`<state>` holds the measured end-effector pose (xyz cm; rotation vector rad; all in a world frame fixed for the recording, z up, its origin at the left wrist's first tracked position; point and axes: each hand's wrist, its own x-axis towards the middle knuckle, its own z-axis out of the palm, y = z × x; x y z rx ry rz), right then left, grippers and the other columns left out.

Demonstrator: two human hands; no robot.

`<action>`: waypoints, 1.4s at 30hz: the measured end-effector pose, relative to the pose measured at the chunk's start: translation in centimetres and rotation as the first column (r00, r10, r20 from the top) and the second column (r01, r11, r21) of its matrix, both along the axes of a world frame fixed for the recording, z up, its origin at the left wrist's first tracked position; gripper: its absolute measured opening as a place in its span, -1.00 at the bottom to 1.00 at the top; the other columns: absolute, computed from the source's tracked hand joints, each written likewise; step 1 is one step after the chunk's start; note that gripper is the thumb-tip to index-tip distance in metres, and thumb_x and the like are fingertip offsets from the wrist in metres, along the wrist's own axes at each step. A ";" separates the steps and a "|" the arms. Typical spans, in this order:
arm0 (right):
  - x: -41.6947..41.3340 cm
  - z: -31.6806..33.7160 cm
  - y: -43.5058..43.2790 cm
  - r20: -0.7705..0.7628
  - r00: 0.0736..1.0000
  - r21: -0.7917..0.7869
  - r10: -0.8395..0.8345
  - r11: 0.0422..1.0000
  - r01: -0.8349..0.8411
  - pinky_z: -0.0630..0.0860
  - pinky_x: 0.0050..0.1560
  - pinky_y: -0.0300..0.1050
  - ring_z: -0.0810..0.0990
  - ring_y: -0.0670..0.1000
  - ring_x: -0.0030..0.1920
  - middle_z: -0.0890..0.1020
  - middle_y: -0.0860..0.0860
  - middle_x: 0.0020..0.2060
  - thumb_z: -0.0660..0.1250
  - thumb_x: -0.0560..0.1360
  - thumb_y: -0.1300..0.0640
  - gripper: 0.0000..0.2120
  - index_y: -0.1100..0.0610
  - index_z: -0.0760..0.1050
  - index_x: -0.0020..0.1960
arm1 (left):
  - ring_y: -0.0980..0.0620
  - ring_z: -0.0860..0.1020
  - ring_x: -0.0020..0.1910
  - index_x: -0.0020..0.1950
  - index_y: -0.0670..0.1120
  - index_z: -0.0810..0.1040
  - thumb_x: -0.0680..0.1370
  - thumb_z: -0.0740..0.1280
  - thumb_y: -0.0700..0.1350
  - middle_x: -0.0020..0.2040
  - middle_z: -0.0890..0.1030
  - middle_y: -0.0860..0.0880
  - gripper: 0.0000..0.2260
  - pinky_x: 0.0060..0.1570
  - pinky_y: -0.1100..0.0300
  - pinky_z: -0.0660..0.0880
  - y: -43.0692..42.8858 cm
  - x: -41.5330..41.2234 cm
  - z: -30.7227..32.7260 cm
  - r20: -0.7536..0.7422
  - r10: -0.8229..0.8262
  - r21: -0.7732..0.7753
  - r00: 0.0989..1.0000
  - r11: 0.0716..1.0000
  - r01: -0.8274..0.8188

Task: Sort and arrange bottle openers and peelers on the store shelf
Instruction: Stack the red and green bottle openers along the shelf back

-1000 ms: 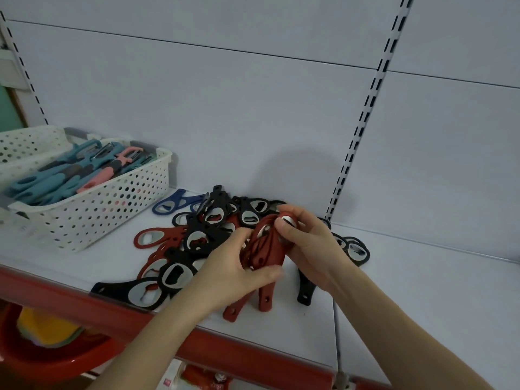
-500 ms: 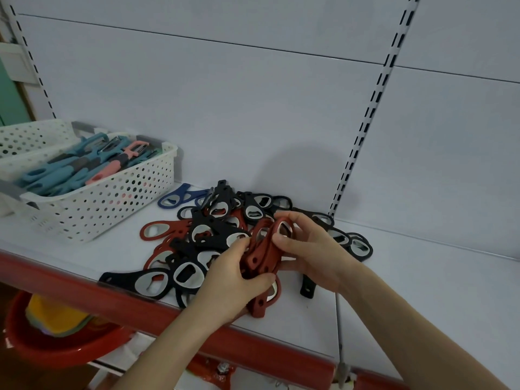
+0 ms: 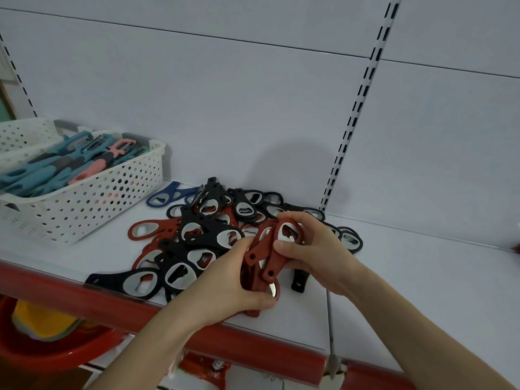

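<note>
– Quick, where's the stack?
– A handful of red bottle openers (image 3: 267, 254), held between both hands just over the shelf (image 3: 422, 277), front middle.
– Left hand?
– The left hand (image 3: 225, 285) has its fingers curled round the handle ends, low, near the shelf edge.
– Right?
– The right hand (image 3: 318, 257) pinches the ring end of the top opener, thumb on the front, fingers wrapped behind.
– And the rest of them?
– A loose pile (image 3: 202, 235) lies on the shelf right behind and left of the hands, black and red mixed, overlapping every which way. One blue opener (image 3: 166, 196) sits at the back left of it, and one black opener (image 3: 126, 282) lies flat at the front, near the red strip (image 3: 84, 299) on the shelf edge.
– Peelers?
– The peelers (image 3: 56, 167) are in a white basket (image 3: 84, 204) at the far left of the shelf, well apart from the hands. They're mostly teal, with a pink one on top.
– Anything else?
– A slotted upright (image 3: 357, 108) runs up the back panel right of the pile. A red basin (image 3: 42, 350) sits below the shelf, lower left, with something yellow in it that I can't make out.
</note>
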<state>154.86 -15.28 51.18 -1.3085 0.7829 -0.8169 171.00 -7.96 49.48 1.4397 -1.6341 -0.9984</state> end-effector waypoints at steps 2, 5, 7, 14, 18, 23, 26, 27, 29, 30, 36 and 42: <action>-0.5 -0.1 0.4 -0.003 1.000 -0.036 -0.012 0.999 0.011 0.62 -0.18 -0.09 0.66 0.02 -0.09 0.60 0.08 -0.03 0.36 0.40 0.42 -0.58 0.12 0.43 0.18 | 0.25 0.58 -0.09 0.22 0.20 0.35 0.34 0.51 -0.13 -0.03 0.59 0.13 -0.44 -0.02 0.26 0.55 0.0 -0.1 0.0 0.037 -0.014 -0.012 0.999 1.000 0.015; -1.3 -0.5 1.2 0.018 0.998 -0.082 -0.066 0.994 0.068 0.62 -0.15 -0.08 0.65 -0.01 -0.11 0.60 0.03 -0.10 0.36 0.40 0.41 -0.58 0.06 0.44 0.16 | 0.20 0.59 -0.03 0.34 0.16 0.29 0.33 0.51 -0.10 0.04 0.58 0.14 -0.34 0.08 0.15 0.54 0.0 -0.3 -0.1 0.051 -0.022 -0.038 0.998 0.999 0.024; -2.0 -0.7 1.7 0.030 0.995 -0.097 -0.098 0.990 0.100 0.62 -0.11 -0.05 0.65 0.02 -0.09 0.60 0.01 -0.12 0.37 0.39 0.40 -0.55 -0.01 0.44 0.16 | 0.19 0.58 0.02 0.39 0.10 0.25 0.33 0.52 -0.07 0.08 0.56 0.14 -0.29 0.13 0.14 0.51 0.0 -0.5 -0.3 0.100 -0.019 -0.059 0.995 0.998 0.025; -4.0 -1.6 4.6 -0.026 0.970 -0.216 -0.242 0.949 0.231 0.60 -0.06 -0.09 0.62 0.02 -0.05 0.61 0.02 -0.10 0.39 0.38 0.37 -0.68 0.12 0.48 0.08 | 0.14 0.57 -0.03 0.14 0.01 0.50 0.35 0.51 -0.08 0.00 0.58 0.06 -0.60 0.04 0.04 0.52 0.0 -0.8 0.1 0.249 -0.147 -0.109 0.957 0.978 0.179; -4.3 -1.9 6.6 -0.103 0.921 -0.288 -0.375 0.898 0.333 0.55 -0.14 -0.26 0.57 -0.21 -0.20 0.59 -0.15 -0.24 0.43 0.36 0.35 -0.67 0.05 0.49 0.03 | 0.17 0.55 -0.06 0.10 0.06 0.54 0.35 0.51 -0.04 -0.04 0.56 0.07 -0.64 0.02 0.10 0.51 -0.1 -0.6 -0.1 0.299 -0.231 -0.114 0.926 0.955 0.275; -4.1 -2.2 8.4 -0.250 0.841 -0.367 -0.480 0.851 0.377 0.47 -0.16 -0.41 0.53 -0.30 -0.24 0.59 -0.08 -0.21 0.46 0.36 0.26 -0.75 0.04 0.48 -0.05 | 0.22 0.52 0.02 0.20 0.13 0.51 0.39 0.48 -0.06 0.06 0.57 0.14 -0.60 0.10 0.17 0.45 0.2 0.0 -0.2 0.334 -0.272 -0.143 0.902 0.932 0.334; -3.8 -1.9 8.9 -0.339 0.788 -0.434 -0.515 0.828 0.354 0.43 -0.22 -0.46 0.50 -0.31 -0.29 0.56 -0.08 -0.25 0.45 0.38 0.21 -0.82 0.08 0.48 -0.09 | 0.26 0.43 0.08 0.31 0.08 0.43 0.40 0.47 -0.05 0.17 0.51 0.14 -0.49 0.12 0.32 0.35 0.4 0.5 -0.1 0.357 -0.232 -0.179 0.905 0.934 0.310; -3.7 -1.8 9.0 -0.356 0.776 -0.453 -0.521 0.823 0.344 0.43 -0.23 -0.47 0.50 -0.31 -0.30 0.55 -0.09 -0.26 0.45 0.39 0.20 -0.82 0.08 0.47 -0.10 | 0.25 0.40 0.08 0.34 0.06 0.41 0.40 0.47 -0.02 0.19 0.50 0.12 -0.47 0.08 0.35 0.31 0.4 0.6 -0.1 0.376 -0.227 -0.180 0.898 0.933 0.311; -3.4 -1.8 9.2 -0.383 0.752 -0.481 -0.536 0.811 0.333 0.41 -0.23 -0.47 0.49 -0.32 -0.31 0.54 -0.11 -0.27 0.45 0.39 0.18 -0.82 0.05 0.45 -0.11 | 0.23 0.38 0.05 0.33 0.02 0.40 0.38 0.47 0.05 0.14 0.47 0.11 -0.45 0.01 0.34 0.28 0.4 0.7 -0.1 0.407 -0.229 -0.172 0.884 0.932 0.321; -3.2 -1.9 9.3 -0.397 0.740 -0.490 -0.543 0.807 0.330 0.41 -0.23 -0.47 0.49 -0.32 -0.30 0.55 -0.12 -0.26 0.45 0.40 0.16 -0.82 0.03 0.44 -0.12 | 0.21 0.39 0.04 0.31 0.00 0.41 0.36 0.47 0.10 0.09 0.45 0.11 -0.44 -0.01 0.33 0.29 0.4 0.7 -0.1 0.414 -0.228 -0.166 0.881 0.933 0.319; -1.4 -2.4 9.9 -0.487 0.661 -0.562 -0.571 0.784 0.264 0.39 -0.22 -0.44 0.49 -0.25 -0.23 0.55 -0.10 -0.18 0.39 0.43 0.02 -0.79 0.01 0.42 -0.01 | 0.11 0.42 -0.09 0.06 -0.03 0.49 0.30 0.45 0.21 -0.06 0.43 0.03 -0.53 -0.24 0.38 0.29 0.3 0.2 -0.9 0.444 -0.156 -0.198 0.882 0.943 0.266; -1.7 -2.1 10.1 -0.578 0.628 -0.546 -0.521 0.819 0.177 0.35 -0.10 -0.48 0.48 -0.15 -0.04 0.50 -0.15 -0.04 0.36 0.46 0.00 -0.61 -0.05 0.41 0.27 | 0.08 0.40 0.01 0.10 0.02 0.48 0.39 0.39 0.17 0.00 0.40 0.03 -0.62 -0.01 0.22 0.38 0.7 0.4 -0.8 0.486 -0.171 -0.218 0.857 0.926 0.308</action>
